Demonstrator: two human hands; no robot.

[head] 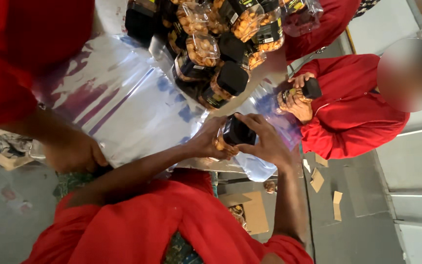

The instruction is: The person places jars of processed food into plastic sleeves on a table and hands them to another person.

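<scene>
You've got both hands on one clear jar of nuts [228,139] over the foil-covered tabletop [123,102]: left hand [203,142] cupping the body, right hand [267,142] with fingers [250,120] clamped around the black lid [238,131], so this looks like the capping step, and the next move likely needs a firm twist while the left holds steady. Jar body mostly hidden by your hands, lid thread unseen; the pile of capped jars [216,44] is cut off at top, and a co-worker's hands [299,98] hold another jar.
</scene>
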